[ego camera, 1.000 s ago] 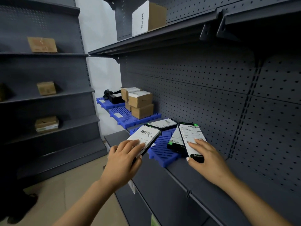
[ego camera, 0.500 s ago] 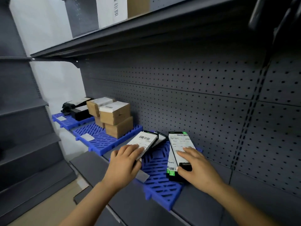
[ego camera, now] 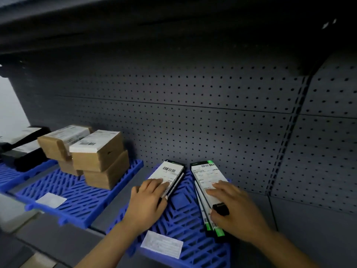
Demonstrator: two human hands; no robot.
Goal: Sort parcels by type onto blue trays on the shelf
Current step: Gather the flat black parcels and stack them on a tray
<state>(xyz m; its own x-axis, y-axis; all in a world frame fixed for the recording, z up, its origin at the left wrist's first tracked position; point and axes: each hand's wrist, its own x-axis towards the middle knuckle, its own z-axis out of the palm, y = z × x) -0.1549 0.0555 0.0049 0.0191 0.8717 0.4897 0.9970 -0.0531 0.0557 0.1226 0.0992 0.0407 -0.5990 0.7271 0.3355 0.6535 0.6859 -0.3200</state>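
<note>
Both flat black parcels have been slid further onto the near blue tray [ego camera: 179,215] since a second ago, and now lie side by side on it, pointing at the pegboard back wall [ego camera: 193,117]. Left hand [ego camera: 148,204] rests on the left flat parcel [ego camera: 171,176], fingers straight over its white label, thumb at its near edge. Right hand [ego camera: 233,211] lies on the right stack of flat parcels [ego camera: 207,178], fingers flat on the label, thumb pressed to the side. Each label carries a barcode and rows of print too blurred to read. The right stack shows green end bands. A white tag [ego camera: 161,247] sits on the tray's front edge. On the middle blue tray [ego camera: 63,192] are stacked brown cartons [ego camera: 100,155] with white barcode labels; black parcels [ego camera: 23,149] lie on the far tray.
</note>
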